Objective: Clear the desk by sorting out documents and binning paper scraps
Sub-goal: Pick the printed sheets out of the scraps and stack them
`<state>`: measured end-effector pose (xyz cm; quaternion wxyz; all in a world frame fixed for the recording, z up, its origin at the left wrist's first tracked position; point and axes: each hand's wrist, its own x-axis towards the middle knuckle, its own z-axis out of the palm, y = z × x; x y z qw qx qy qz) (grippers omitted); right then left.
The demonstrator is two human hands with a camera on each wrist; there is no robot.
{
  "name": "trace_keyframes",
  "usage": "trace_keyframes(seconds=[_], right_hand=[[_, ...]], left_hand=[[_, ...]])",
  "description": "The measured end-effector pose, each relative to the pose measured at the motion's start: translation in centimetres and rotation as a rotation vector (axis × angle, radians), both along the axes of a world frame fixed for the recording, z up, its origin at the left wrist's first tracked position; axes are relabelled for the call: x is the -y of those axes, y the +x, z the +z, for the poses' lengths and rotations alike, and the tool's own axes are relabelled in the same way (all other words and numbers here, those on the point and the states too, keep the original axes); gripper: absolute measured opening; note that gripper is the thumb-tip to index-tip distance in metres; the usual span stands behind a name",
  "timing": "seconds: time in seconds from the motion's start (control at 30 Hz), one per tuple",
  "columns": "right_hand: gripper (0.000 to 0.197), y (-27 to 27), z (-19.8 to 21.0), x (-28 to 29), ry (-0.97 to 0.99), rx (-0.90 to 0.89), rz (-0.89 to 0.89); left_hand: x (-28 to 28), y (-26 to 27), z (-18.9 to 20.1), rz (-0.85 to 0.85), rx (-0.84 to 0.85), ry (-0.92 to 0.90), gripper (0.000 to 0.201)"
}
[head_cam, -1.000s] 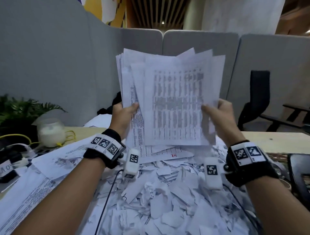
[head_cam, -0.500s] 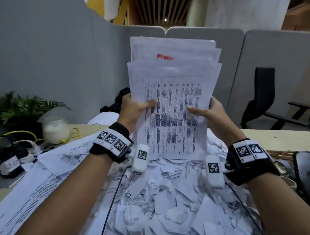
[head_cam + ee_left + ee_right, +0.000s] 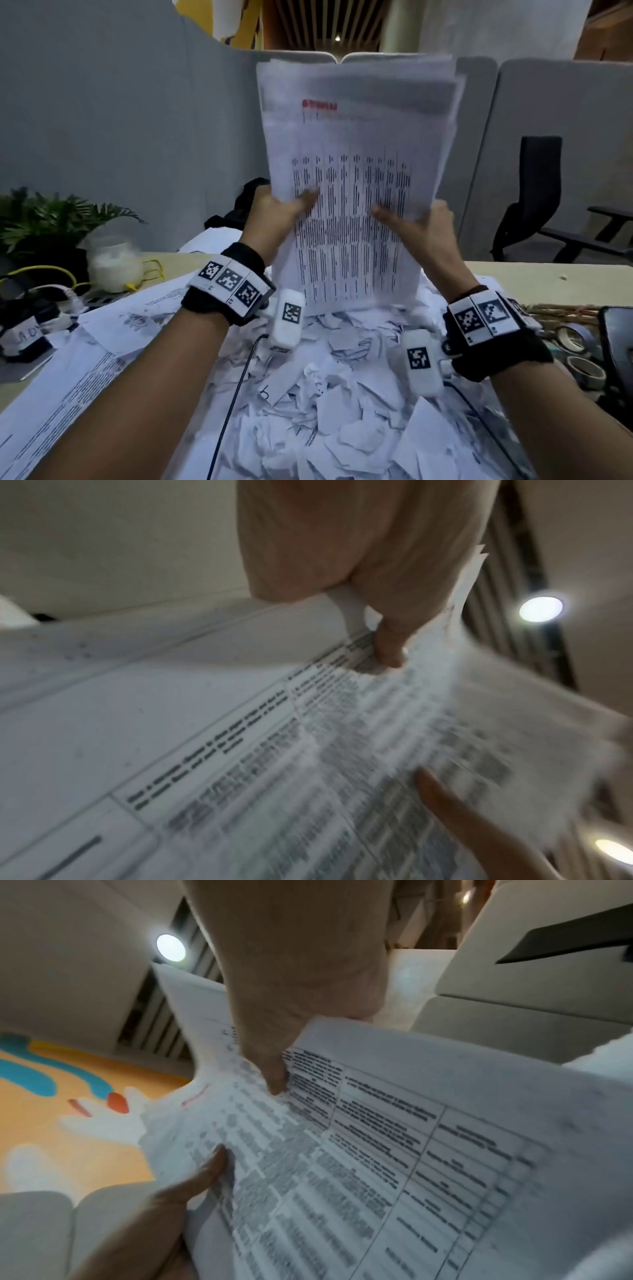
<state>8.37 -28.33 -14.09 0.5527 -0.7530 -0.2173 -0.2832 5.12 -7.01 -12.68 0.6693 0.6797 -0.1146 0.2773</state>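
Note:
A thick stack of printed documents (image 3: 356,178) stands upright, its bottom edge down in a heap of torn paper scraps (image 3: 335,394) on the desk. My left hand (image 3: 274,219) grips the stack's left edge, thumb on the front sheet. My right hand (image 3: 418,226) grips the right edge the same way. The left wrist view shows my left hand (image 3: 369,588) pinching the documents (image 3: 274,750) with its thumb on the printed table. The right wrist view shows my right hand (image 3: 291,1015) pinching the documents (image 3: 377,1150), with the left hand's thumb at the other edge.
Loose printed sheets (image 3: 78,359) lie on the desk at the left. A white jar (image 3: 114,263), a yellow cable (image 3: 44,274) and a plant (image 3: 41,222) stand at the far left. Tape rolls (image 3: 582,370) and a dark device (image 3: 616,342) sit at the right. Grey partitions (image 3: 137,137) close the back.
The sheets, fanned out unevenly a second ago, are now squared into one stack. Both hands have brought it lower, so its bottom edge meets the scrap heap.

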Motion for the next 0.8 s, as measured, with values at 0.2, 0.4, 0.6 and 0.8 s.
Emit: trace_keyframes(seconds=[0.2,0.4,0.6,0.8], right_hand=[[0.013,-0.9,1.2,-1.1,-0.056,0.181,-0.129],[0.035,0.9,-1.9,0.0,0.035,-0.217,0.167],[0.052,0.5,-1.2,3.6,-0.082,-0.353,0.258],[0.039,5.4,-0.6,10.4,0.021,-0.564,-0.120]], left_hand=[[1.6,-0.2,1.2,0.162,0.061,0.088,0.024],[1.0,1.0,-2.5,-0.139,-0.270,0.059,0.045],[-1.2,6.8,-7.1,0.081,-0.223,0.182,0.089],[0.2,1.3,-1.8,0.205,-0.019,0.092,0.018]])
